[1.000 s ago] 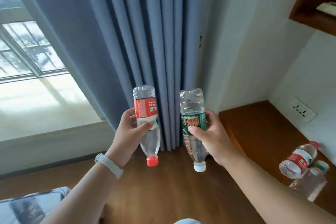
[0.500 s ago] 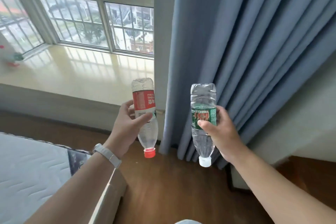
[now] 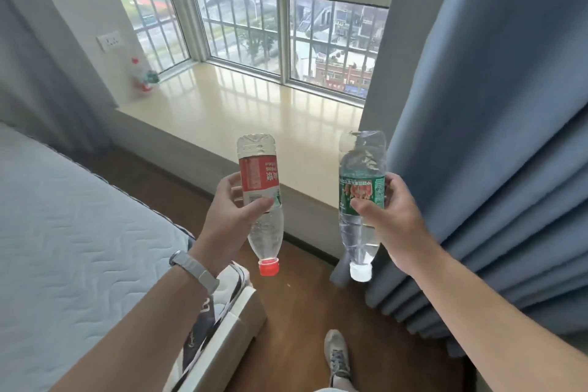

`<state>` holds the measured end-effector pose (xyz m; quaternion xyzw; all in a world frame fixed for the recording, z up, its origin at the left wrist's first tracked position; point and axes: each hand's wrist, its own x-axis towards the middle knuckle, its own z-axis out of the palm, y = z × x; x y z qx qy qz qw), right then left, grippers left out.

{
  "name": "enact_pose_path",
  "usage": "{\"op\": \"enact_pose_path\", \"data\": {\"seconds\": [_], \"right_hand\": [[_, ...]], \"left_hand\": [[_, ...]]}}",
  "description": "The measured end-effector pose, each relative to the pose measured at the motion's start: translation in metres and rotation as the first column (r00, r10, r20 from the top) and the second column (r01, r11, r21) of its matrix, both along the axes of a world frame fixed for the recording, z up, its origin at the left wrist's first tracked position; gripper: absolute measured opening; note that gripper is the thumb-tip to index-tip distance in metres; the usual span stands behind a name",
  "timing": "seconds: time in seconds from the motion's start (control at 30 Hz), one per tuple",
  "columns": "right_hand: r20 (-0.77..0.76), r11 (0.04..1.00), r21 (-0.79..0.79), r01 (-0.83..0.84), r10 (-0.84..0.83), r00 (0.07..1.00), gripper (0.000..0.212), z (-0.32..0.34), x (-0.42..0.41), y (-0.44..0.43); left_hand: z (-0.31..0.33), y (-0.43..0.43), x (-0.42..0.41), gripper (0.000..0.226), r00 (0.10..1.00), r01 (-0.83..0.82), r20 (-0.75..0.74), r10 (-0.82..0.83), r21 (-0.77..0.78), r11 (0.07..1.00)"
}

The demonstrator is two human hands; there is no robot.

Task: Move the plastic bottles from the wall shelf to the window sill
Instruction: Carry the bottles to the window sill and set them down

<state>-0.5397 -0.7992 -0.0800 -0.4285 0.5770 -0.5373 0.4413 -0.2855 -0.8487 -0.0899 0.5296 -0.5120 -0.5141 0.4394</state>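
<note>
Red-label bottle (image 3: 259, 188) hangs upside down in the left hand (image 3: 232, 219), whose thumb and fingers curl round the label; its red cap (image 3: 269, 267) points at the floor (image 3: 302, 302). The right hand (image 3: 393, 223) grips the green-label bottle (image 3: 361, 169) the same way, with the white cap (image 3: 360, 272) at the bottom. Both bottles are in the air, side by side and apart, in front of the window sill (image 3: 254, 105) and not touching it. In the sill's far left corner other bottles (image 3: 144, 78) stand blurred against the wall, below a wall socket (image 3: 109, 41). A blue curtain (image 3: 496, 137) hangs just right of the right hand. A mattress (image 3: 79, 232) lies at the left, a wristband (image 3: 194, 270) circles the left wrist, and a shoe (image 3: 337, 353) stands on the floor
</note>
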Motion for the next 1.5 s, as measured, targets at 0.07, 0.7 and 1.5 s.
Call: {"op": "enact_pose_path", "data": {"seconds": [0.07, 0.7, 1.5], "right_hand": [[0.013, 1.000, -0.005, -0.023, 0.023, 1.000, 0.062, 0.002, -0.006, -0.026], [0.023, 0.960, 0.045, -0.276, 0.275, 0.961, 0.039, 0.015, -0.026, -0.247], [-0.001, 0.930, 0.001, -0.368, 0.368, 0.930, 0.037, 0.031, 0.163, -0.494]], "left_hand": [[0.002, -0.017, -0.008, 0.061, 1.000, -0.024, 0.010, 0.024, 0.004, 1.000], [0.016, -0.183, -0.046, 0.074, 0.951, -0.309, -0.008, 0.309, 0.007, 0.951], [0.009, -0.405, 0.144, 0.063, 0.895, -0.446, -0.056, 0.443, -0.059, 0.893]]}}
